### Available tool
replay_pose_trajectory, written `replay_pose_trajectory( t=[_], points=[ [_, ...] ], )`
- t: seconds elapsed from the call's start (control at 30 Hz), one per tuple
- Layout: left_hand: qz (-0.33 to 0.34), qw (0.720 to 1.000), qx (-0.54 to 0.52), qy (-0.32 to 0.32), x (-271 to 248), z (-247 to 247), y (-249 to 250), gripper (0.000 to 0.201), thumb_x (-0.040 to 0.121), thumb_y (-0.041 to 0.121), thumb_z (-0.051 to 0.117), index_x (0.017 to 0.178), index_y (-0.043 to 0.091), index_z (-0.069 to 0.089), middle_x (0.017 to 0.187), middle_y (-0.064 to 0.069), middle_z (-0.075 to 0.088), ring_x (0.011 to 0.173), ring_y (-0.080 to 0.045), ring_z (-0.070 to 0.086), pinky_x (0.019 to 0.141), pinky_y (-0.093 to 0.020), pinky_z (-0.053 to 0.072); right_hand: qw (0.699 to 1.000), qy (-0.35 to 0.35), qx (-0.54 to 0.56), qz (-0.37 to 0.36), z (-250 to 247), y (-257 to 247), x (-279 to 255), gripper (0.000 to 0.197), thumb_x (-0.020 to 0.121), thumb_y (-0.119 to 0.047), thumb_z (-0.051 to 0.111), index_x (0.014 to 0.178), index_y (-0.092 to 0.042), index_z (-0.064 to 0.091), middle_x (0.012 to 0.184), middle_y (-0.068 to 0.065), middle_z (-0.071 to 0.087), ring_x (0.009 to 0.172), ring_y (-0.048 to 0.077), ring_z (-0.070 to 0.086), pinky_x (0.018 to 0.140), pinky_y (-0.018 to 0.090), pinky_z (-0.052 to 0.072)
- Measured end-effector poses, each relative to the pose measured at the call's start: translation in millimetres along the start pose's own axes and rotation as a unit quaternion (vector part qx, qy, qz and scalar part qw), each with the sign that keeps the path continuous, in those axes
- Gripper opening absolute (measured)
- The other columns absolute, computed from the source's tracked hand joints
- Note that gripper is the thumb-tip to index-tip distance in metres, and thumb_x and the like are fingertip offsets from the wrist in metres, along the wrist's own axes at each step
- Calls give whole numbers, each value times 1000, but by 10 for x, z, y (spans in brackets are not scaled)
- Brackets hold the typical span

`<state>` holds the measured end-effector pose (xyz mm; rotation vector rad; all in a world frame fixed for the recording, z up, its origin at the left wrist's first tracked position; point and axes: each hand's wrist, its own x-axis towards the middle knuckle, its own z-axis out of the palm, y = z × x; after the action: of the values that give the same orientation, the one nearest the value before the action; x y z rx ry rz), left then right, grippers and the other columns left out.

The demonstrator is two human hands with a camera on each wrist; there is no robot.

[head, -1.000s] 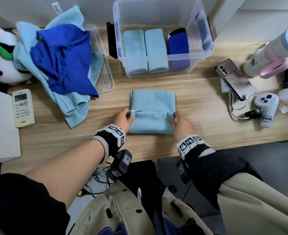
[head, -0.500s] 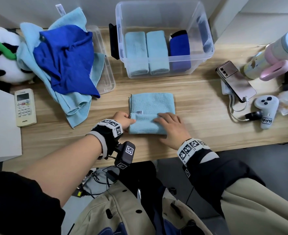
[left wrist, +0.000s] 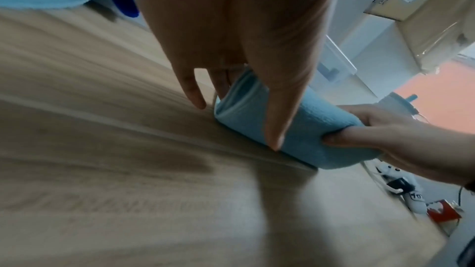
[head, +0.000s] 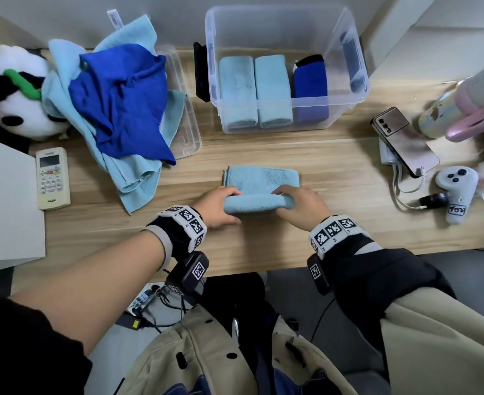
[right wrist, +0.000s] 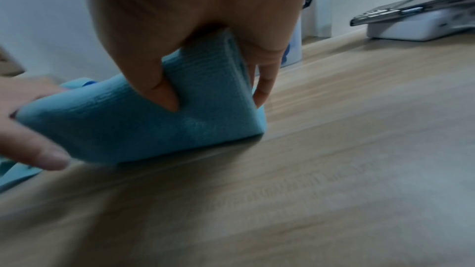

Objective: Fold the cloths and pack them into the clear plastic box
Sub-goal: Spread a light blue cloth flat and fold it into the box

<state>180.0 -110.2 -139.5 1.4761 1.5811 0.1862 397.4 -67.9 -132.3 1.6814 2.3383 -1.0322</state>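
Light wood-grain laminate counter [head: 335,155] set against a plain pale grey wall [head: 161,12]; grey floor [head: 463,269] below its near edge; white panel [head: 4,206] at left; even, diffuse lighting

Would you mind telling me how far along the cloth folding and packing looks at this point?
Done: three folded cloths, two light blue and one dark blue, stand side by side in the clear plastic box. In hand: the left hand and right hand grip the ends of a light blue cloth, part rolled on the table. Left: packing it, then the unfolded pile of blue cloths.
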Motion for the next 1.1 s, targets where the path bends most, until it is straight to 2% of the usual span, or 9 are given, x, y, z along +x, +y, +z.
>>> replay_pose_trajectory(
  t=[0.1, 0.27, 0.33, 0.47, 0.63, 0.77, 0.9, 0.97, 1.1],
  points=[
    [-30, 994, -76, 76, 27, -20, -68, 37, 77, 9, 71, 113, 7, 61, 112, -12, 66, 107, -27, 60, 92, -30, 43, 989, 70, 115, 59, 39, 105, 32, 35, 75, -27, 71, 108, -22, 60, 100, -1, 68, 93, 21, 62, 81, 32, 48],
    [-87, 981, -105, 137, 98, 4, -137, 32, 85, 25, 64, 113, 8, 60, 112, -3, 65, 102, -21, 60, 95, -36, 47, 941, 118, 278, 151, 122, 228, 42, 38, 85, -27, 66, 117, -10, 56, 106, 9, 69, 98, 22, 64, 88, 38, 50],
    [-106, 972, -135, 158, 140, 20, -129, 29, 85, 27, 64, 106, 8, 60, 105, -10, 69, 97, -27, 64, 92, -41, 50, 939, 126, 273, 164, 137, 229, 68, 32, 88, -27, 61, 115, -9, 59, 105, 10, 70, 99, 24, 65, 88, 38, 51],
    [-157, 949, -183, 201, 209, 32, -89, 33, 88, 28, 61, 109, 3, 60, 108, -15, 67, 97, -28, 63, 82, -29, 45, 941, 131, 239, 200, 116, 180, 121, 28, 90, -31, 58, 107, -10, 62, 101, 8, 68, 93, 23, 61, 73, 27, 41],
    [-191, 937, -194, 221, 272, 24, -87, 36, 86, 24, 64, 110, -4, 60, 106, -17, 65, 87, -21, 57, 76, -22, 39, 944, 145, 183, 231, 157, 134, 111, 37, 86, -32, 60, 118, -16, 51, 106, 8, 65, 101, 26, 60, 74, 25, 38],
    [-180, 926, -216, 254, 276, -13, -57, 35, 84, 21, 66, 108, -4, 59, 92, -8, 57, 85, -16, 52, 78, -22, 43, 971, 88, 98, 199, 175, 57, 38, 32, 84, -27, 56, 113, -15, 54, 97, 11, 66, 94, 28, 60, 69, 24, 35],
    [-192, 921, -194, 278, 242, -66, -126, 39, 78, 30, 70, 106, 6, 57, 110, -11, 61, 97, -23, 59, 88, -29, 46, 984, -39, 36, 172, 129, -36, -19, 29, 79, -38, 57, 95, -15, 64, 79, 5, 71, 79, 23, 67, 68, 27, 48],
    [-208, 915, -201, 283, 220, -90, -151, 46, 76, 32, 72, 110, 7, 53, 112, -11, 59, 103, -26, 58, 93, -33, 47, 978, -125, 28, 162, 124, -78, -12, 42, 79, -53, 56, 82, -14, 69, 68, 1, 72, 66, 18, 68, 68, 29, 53],
    [-266, 896, -281, 218, 156, -91, -145, 49, 78, 35, 71, 113, 9, 48, 107, -11, 59, 96, -30, 63, 87, -45, 53, 987, -53, 12, 151, 125, -169, 35, 52, 77, -65, 55, 88, -16, 68, 87, 0, 70, 86, 19, 64, 73, 29, 48]
  ],
)
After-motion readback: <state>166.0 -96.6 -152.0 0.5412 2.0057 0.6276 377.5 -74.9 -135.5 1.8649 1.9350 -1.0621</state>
